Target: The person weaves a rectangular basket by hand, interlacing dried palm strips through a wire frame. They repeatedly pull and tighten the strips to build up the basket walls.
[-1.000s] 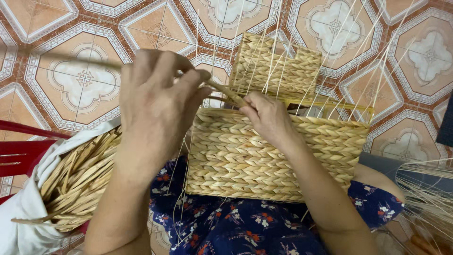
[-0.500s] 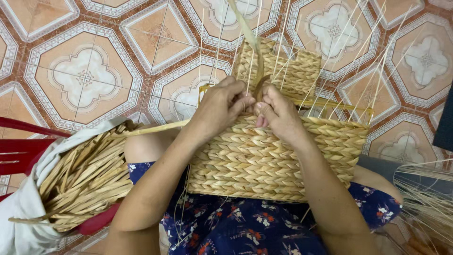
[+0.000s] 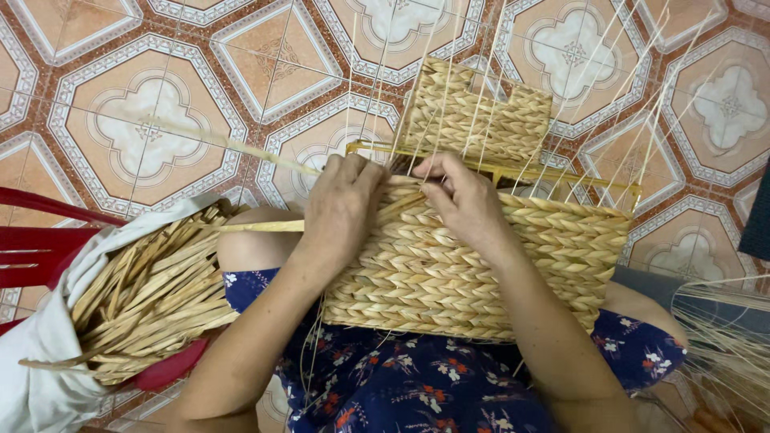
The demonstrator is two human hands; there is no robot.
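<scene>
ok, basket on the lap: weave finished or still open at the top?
Unfinished. The woven basket has bare thin stakes sticking up above its top row, and the left hand and right hand press on that top edge.

We cannot see the near wall's upper left part of the woven basket [image 3: 481, 265]: the left hand [image 3: 341, 212] and right hand [image 3: 465, 200] lie over it, and their fingertips curl out of sight at its top edge. Whether either hand pinches a strand we cannot tell. The basket's inside is concealed behind its near wall. The bundle of flat reeds [image 3: 144, 293] is partly wrapped by a white cloth [image 3: 48, 353], itself cut by the left and bottom edges. The red chair [image 3: 32, 240] runs off the left edge. Thin straw [image 3: 722, 337] leaves the right edge. Both forearms are cropped at the bottom edge.
</scene>
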